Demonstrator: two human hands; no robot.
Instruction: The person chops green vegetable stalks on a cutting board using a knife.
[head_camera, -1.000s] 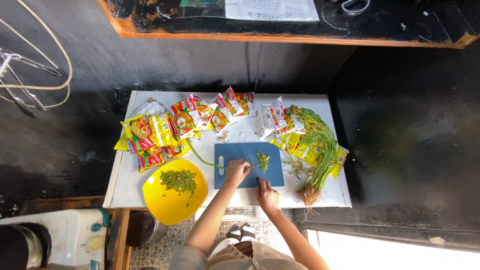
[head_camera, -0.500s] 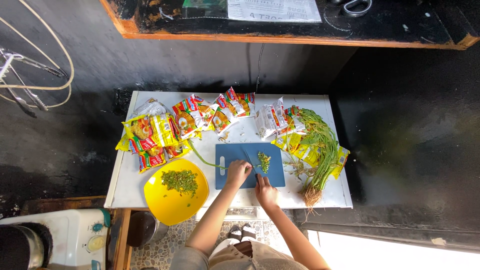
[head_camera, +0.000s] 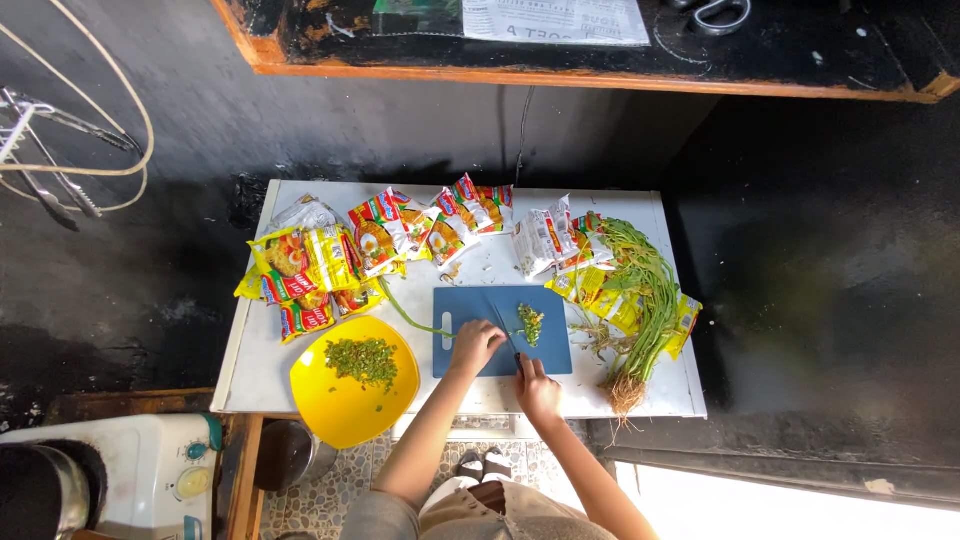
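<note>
A blue cutting board (head_camera: 549, 345) lies on the white table (head_camera: 258, 352). My left hand (head_camera: 476, 346) presses a long green stalk (head_camera: 404, 311) down on the board. My right hand (head_camera: 537, 388) is shut on a knife (head_camera: 508, 336) whose blade points up the board toward a small pile of chopped greens (head_camera: 530, 323). The stalk trails off the board's left edge.
A yellow plate (head_camera: 317, 400) with chopped greens sits at the table's front left. Several bright noodle packets (head_camera: 377, 244) lie along the back. A bunch of long green vegetables with roots (head_camera: 641, 305) lies at the right. A white appliance (head_camera: 120, 470) stands lower left.
Both hands stay on the board; the knife hand has shifted slightly with the cutting. The pile of chopped greens sits in the same place.
</note>
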